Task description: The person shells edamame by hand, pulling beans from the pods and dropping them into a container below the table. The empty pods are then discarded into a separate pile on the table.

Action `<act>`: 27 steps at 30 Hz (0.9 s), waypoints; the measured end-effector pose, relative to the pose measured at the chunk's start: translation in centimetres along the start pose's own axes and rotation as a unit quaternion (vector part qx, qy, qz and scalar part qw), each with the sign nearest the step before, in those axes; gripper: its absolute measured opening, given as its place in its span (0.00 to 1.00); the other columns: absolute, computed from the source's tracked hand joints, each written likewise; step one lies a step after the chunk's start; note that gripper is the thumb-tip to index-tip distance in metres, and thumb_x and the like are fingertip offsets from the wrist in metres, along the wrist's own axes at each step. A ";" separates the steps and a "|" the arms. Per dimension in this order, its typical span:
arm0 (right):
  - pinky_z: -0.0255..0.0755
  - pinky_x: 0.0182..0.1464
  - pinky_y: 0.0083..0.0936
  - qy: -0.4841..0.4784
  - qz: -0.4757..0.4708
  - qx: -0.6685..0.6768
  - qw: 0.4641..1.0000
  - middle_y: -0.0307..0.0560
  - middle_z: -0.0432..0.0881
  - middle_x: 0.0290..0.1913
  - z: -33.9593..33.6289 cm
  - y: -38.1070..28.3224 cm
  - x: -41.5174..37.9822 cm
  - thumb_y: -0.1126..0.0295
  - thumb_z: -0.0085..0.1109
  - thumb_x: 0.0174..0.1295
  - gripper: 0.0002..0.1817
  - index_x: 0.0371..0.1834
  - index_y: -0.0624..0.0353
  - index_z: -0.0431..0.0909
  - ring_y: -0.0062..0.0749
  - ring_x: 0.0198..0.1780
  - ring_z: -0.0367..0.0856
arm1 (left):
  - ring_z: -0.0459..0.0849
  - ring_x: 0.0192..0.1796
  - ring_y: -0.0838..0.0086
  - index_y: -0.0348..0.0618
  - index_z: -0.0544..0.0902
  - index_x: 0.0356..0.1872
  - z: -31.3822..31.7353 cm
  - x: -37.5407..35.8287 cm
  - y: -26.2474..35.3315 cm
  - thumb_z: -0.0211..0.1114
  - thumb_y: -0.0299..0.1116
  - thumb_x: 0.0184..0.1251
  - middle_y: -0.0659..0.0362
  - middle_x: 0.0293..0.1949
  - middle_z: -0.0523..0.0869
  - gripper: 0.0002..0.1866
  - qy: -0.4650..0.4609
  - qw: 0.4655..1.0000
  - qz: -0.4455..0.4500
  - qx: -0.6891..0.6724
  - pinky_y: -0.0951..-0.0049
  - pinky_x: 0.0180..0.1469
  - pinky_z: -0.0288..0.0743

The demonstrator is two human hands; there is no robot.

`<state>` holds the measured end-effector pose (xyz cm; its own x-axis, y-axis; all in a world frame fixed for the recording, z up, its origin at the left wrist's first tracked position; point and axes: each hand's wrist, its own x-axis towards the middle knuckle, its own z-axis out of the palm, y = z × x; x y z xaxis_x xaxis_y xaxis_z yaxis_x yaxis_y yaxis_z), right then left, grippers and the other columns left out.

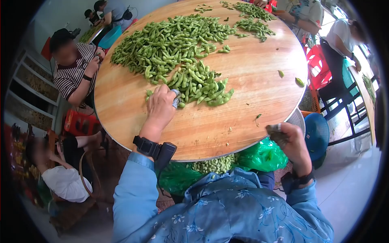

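My left hand (161, 106) reaches over the round wooden table (202, 137) and touches the near edge of a small pile of green pods (198, 83). Silvery wrapping covers some of its fingertips, and the fingers curl down at the pods; what they grip is hidden. A larger heap of pods (170, 42) lies just beyond. Past the table's right front edge is my right hand (289, 139), its fingers bent together with wrapping on the fingertips; anything in them is too small to make out. Below the table edge, shelled beans (214, 165) lie between green plastic bags (265, 156).
Loose pods (299, 82) lie on the table's right side. A blue basket (317, 135) and red stool (318, 67) stand at the right. People sit at the left, one in a striped shirt (81, 52) by the table; others are at the far side and right.
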<state>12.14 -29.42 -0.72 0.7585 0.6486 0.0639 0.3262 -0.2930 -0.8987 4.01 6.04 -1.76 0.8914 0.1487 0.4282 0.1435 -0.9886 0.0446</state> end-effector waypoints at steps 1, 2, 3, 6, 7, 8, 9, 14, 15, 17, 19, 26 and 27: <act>0.71 0.35 0.17 -0.028 -0.026 -0.021 0.999 0.41 0.80 0.30 0.7 -0.5 0.5 0.77 0.59 0.55 0.08 0.38 0.66 0.77 0.18 0.34 0.77 | 0.75 0.37 0.58 0.40 0.78 0.34 -0.3 0.1 0.1 0.59 0.25 0.48 0.53 0.31 0.76 0.09 0.028 0.999 0.024 0.007 0.64 0.35 0.69; 0.72 0.35 0.17 -0.053 -0.004 0.026 0.998 0.41 0.80 0.31 1.6 -1.8 0.8 0.76 0.58 0.56 0.08 0.39 0.65 0.78 0.18 0.34 0.78 | 0.75 0.37 0.58 0.40 0.78 0.34 -0.6 0.2 0.3 0.59 0.25 0.48 0.53 0.31 0.76 0.09 0.029 0.999 0.027 0.006 0.64 0.35 0.69; 0.72 0.35 0.17 -0.073 -0.013 0.054 0.996 0.43 0.81 0.33 2.6 -1.9 1.2 0.76 0.57 0.57 0.09 0.41 0.65 0.77 0.19 0.34 0.78 | 0.75 0.34 0.63 0.40 0.77 0.36 -1.1 0.4 0.5 0.58 0.26 0.52 0.55 0.30 0.77 0.09 0.087 0.995 0.036 -0.030 0.66 0.34 0.69; 0.72 0.38 0.18 -0.107 -0.015 0.128 0.986 0.42 0.80 0.37 5.1 -3.3 2.7 0.75 0.56 0.58 0.12 0.45 0.67 0.75 0.19 0.38 0.77 | 0.73 0.30 0.74 0.39 0.74 0.42 -3.5 -0.3 2.7 0.55 0.27 0.60 0.59 0.29 0.77 0.09 0.088 0.951 -0.062 -0.288 0.73 0.32 0.67; 0.71 0.39 0.17 -0.116 -0.021 0.205 0.972 0.41 0.79 0.39 6.0 -3.3 3.3 0.74 0.55 0.59 0.14 0.47 0.67 0.73 0.19 0.38 0.77 | 0.71 0.29 0.80 0.39 0.72 0.45 -4.0 -0.9 3.6 0.52 0.27 0.63 0.62 0.29 0.77 0.10 0.024 0.854 -0.166 -0.492 0.78 0.31 0.65; 0.71 0.41 0.17 -0.124 -0.027 0.281 0.951 0.41 0.79 0.41 6.7 -3.6 3.9 0.73 0.55 0.59 0.16 0.50 0.67 0.72 0.18 0.39 0.76 | 0.67 0.29 0.86 0.40 0.68 0.49 -3.4 -1.7 3.9 0.48 0.27 0.67 0.64 0.30 0.75 0.12 0.037 0.816 -0.159 -0.554 0.84 0.31 0.62; 0.71 0.41 0.17 -0.123 -0.027 0.282 0.951 0.41 0.79 0.41 7.1 -4.0 4.3 0.73 0.55 0.59 0.16 0.50 0.67 0.72 0.18 0.39 0.76 | 0.67 0.29 0.86 0.40 0.68 0.49 -3.5 -2.2 5.0 0.48 0.27 0.67 0.64 0.30 0.75 0.12 0.037 0.817 -0.158 -0.554 0.84 0.31 0.62; 0.67 0.44 0.16 -0.208 0.022 0.394 0.895 0.40 0.78 0.41 7.8 -5.6 5.4 0.69 0.56 0.59 0.17 0.50 0.66 0.72 0.17 0.37 0.73 | 0.70 0.32 0.83 0.36 0.63 0.54 -3.7 -5.4 9.4 0.50 0.27 0.65 0.61 0.32 0.76 0.17 0.004 0.810 -0.135 -0.571 0.82 0.37 0.66; 0.67 0.45 0.17 -0.228 0.045 0.391 0.891 0.40 0.79 0.40 8.0 -5.6 5.5 0.69 0.56 0.59 0.17 0.49 0.66 0.72 0.17 0.38 0.74 | 0.70 0.32 0.83 0.36 0.63 0.54 -3.6 -5.7 9.9 0.50 0.27 0.65 0.61 0.32 0.76 0.17 0.004 0.809 -0.134 -0.572 0.82 0.37 0.66; 0.68 0.44 0.16 -0.205 0.027 0.410 0.888 0.41 0.80 0.39 8.5 -5.1 5.3 0.70 0.57 0.58 0.16 0.48 0.66 0.73 0.18 0.40 0.75 | 0.69 0.32 0.83 0.36 0.62 0.55 -3.6 -6.1 10.6 0.48 0.28 0.67 0.61 0.33 0.75 0.17 -0.065 0.725 -0.148 -0.669 0.83 0.39 0.65; 0.67 0.35 0.11 -0.167 0.039 0.409 0.896 0.36 0.80 0.33 8.2 -4.7 5.0 0.67 0.59 0.56 0.17 0.47 0.64 0.75 0.14 0.33 0.75 | 0.70 0.33 0.82 0.35 0.66 0.50 -4.4 -6.0 10.3 0.48 0.29 0.67 0.62 0.33 0.74 0.13 -0.111 0.681 -0.187 -0.699 0.82 0.39 0.65; 0.68 0.51 0.19 -0.190 -0.004 0.404 0.895 0.42 0.79 0.43 8.0 -2.9 4.6 0.73 0.57 0.58 0.16 0.48 0.68 0.72 0.20 0.44 0.75 | 0.69 0.34 0.85 0.35 0.73 0.45 -4.3 -6.5 9.5 0.52 0.28 0.66 0.65 0.32 0.76 0.10 -0.257 0.673 -0.180 -0.670 0.83 0.38 0.66; 0.68 0.51 0.19 -0.154 0.001 0.388 0.909 0.42 0.78 0.44 8.0 -3.0 4.4 0.73 0.56 0.59 0.16 0.49 0.68 0.72 0.19 0.45 0.74 | 0.70 0.34 0.85 0.35 0.74 0.42 -4.2 -6.5 9.6 0.53 0.28 0.65 0.65 0.31 0.76 0.09 -0.231 0.700 -0.160 -0.656 0.82 0.38 0.67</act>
<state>10.01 -20.07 -1.20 0.5252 0.8498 0.0451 -0.2622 0.2121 -0.9414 -2.19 -4.52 -0.35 0.9913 0.0588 -0.1176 0.1193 -0.0269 0.9925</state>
